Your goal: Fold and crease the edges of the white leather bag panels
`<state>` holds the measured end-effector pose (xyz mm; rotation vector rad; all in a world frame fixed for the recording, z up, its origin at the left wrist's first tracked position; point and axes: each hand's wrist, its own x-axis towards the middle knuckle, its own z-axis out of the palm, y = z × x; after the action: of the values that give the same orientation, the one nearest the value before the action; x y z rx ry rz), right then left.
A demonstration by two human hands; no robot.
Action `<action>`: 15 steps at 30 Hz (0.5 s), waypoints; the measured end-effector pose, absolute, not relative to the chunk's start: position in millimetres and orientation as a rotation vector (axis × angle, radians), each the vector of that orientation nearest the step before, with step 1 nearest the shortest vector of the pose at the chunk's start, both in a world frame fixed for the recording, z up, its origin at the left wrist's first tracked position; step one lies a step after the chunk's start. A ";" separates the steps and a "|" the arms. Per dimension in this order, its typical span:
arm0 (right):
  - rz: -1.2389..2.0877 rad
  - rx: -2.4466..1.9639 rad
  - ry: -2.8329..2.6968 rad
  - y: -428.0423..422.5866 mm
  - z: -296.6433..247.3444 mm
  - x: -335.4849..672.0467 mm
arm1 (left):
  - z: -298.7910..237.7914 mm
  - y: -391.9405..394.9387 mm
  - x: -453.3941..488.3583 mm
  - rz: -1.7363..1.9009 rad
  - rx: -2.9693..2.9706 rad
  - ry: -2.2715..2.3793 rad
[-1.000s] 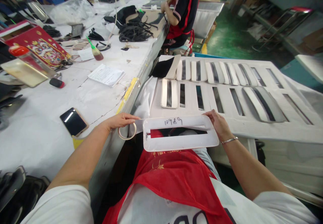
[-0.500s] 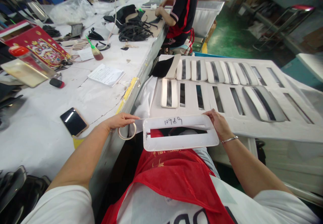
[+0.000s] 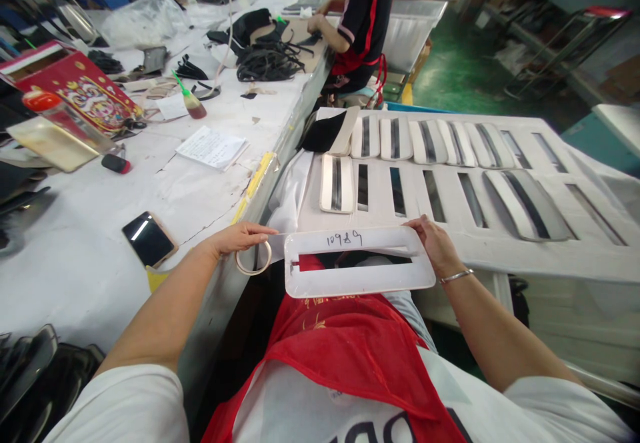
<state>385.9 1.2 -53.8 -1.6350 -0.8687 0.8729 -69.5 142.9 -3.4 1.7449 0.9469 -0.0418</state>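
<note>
A white plastic template (image 3: 360,286) with rounded corners, a long slot and handwritten figures is held level above my lap. My right hand (image 3: 434,246) pinches its upper right corner between thumb and fingers. To the left of the template, the fingers of my left hand (image 3: 245,237) are closed, and a narrow roll of tape (image 3: 271,256) hangs beneath them. A thin, pale strip seems to run from the left fingertips to the template's upper left corner. Through the slot show my red apron (image 3: 345,336) and something dark.
On the right, a covered board (image 3: 500,256) with slots carries several pale panels (image 3: 337,183) with dark stripes. The white table (image 3: 165,190) at left holds a phone (image 3: 149,238), a notepad (image 3: 212,148), a glue bottle (image 3: 193,105) and black straps (image 3: 270,62). A co-worker (image 3: 367,23) sits beyond.
The view has shifted very slightly. Both hands, the template and the roll of tape keep practically the same positions.
</note>
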 end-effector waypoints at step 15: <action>0.838 -1.674 -0.918 0.5 -53.0 386.2 | 4.2 131.5 -66.7 -0.009 1.738 0.919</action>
<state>386.2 0.5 -53.0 -1.6739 -0.9184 0.8378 -66.7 131.5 4.2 1.7376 0.9188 -0.0091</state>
